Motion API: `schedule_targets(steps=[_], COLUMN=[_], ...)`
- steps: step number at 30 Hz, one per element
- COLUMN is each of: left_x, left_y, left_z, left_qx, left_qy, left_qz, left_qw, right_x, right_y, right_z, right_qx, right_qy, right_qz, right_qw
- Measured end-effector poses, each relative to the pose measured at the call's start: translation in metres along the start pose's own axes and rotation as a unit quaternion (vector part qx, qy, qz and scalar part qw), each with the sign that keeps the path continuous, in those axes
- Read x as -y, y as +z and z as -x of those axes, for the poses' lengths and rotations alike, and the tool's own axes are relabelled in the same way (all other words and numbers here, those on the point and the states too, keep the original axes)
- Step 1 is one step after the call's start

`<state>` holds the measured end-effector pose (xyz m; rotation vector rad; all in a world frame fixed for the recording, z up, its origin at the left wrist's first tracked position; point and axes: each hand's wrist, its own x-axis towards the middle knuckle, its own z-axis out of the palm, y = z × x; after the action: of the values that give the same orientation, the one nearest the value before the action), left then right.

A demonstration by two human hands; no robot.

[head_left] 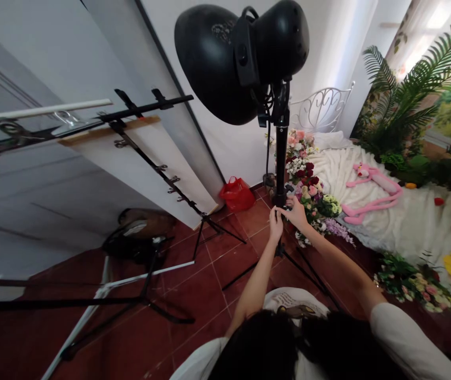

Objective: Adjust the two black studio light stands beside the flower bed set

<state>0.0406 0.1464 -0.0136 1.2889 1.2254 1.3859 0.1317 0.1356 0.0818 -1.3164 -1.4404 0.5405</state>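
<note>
A black light stand (pixel 281 158) rises in front of me, topped by a large black studio lamp (pixel 213 63) with a dome reflector. Both hands are on the stand's pole below the lamp, near a clamp collar. My left hand (pixel 276 226) is closed around the pole from the left. My right hand (pixel 297 214) reaches in from the right, its fingers bent against the collar and its thumb near my left fingers. A knob (pixel 289 189) shows just above the right hand. The lamp's cable (pixel 268 142) hangs beside the pole.
To the left, a backdrop sheet (pixel 170 179) hangs clipped on a black stand. A white stand (pixel 102 290) spreads its legs over the red tiles. A red plastic bag (pixel 237 194) sits by the wall. Flowers (pixel 308 184), a pink plush toy (pixel 379 184) and a white metal bed frame (pixel 324 108) are right.
</note>
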Motion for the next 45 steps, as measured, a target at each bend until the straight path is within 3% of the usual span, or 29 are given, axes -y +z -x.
schedule_targets(steps=[3, 7, 13, 16, 20, 23, 26, 29, 36, 45], left_x=[-0.003, -0.009, -0.013, -0.012, -0.011, -0.01, -0.009, -0.006, -0.006, -0.006], left_y=[0.0, -0.001, -0.004, -0.002, -0.001, -0.002, -0.004, -0.005, -0.005, -0.01], left_z=[0.0, 0.0, 0.004, 0.003, 0.0, -0.001, -0.002, -0.003, -0.003, -0.006], left_qx=[0.002, 0.014, 0.018, 0.0, -0.007, -0.005, 0.0, 0.004, -0.002, 0.026], left_qy=[-0.018, -0.008, 0.033, 0.038, 0.053, 0.064, 0.072, 0.075, 0.063, 0.058], left_qz=[0.001, -0.005, -0.023, -0.04, -0.048, -0.05, -0.057, -0.059, -0.039, -0.021], left_qw=[1.0, 1.0, 0.999, 0.998, 0.997, 0.997, 0.996, 0.995, 0.997, 0.998], right_x=[0.003, 0.021, 0.083, 0.092, 0.059, 0.01, -0.035, -0.062, -0.083, -0.087], right_y=[0.011, 0.007, -0.011, -0.018, -0.031, -0.042, -0.048, -0.048, -0.036, -0.021], right_z=[-0.006, -0.015, -0.047, -0.059, -0.048, -0.026, -0.009, -0.002, 0.006, 0.009], right_qx=[0.013, 0.013, -0.011, 0.005, 0.044, 0.098, 0.14, 0.159, 0.149, 0.106], right_qy=[0.044, 0.061, -0.002, -0.03, -0.056, -0.063, -0.097, -0.135, -0.099, -0.081], right_qz=[-0.089, -0.141, -0.199, -0.228, -0.192, -0.024, 0.124, 0.18, 0.186, 0.13], right_qw=[0.995, 0.988, 0.98, 0.973, 0.979, 0.993, 0.978, 0.961, 0.966, 0.982])
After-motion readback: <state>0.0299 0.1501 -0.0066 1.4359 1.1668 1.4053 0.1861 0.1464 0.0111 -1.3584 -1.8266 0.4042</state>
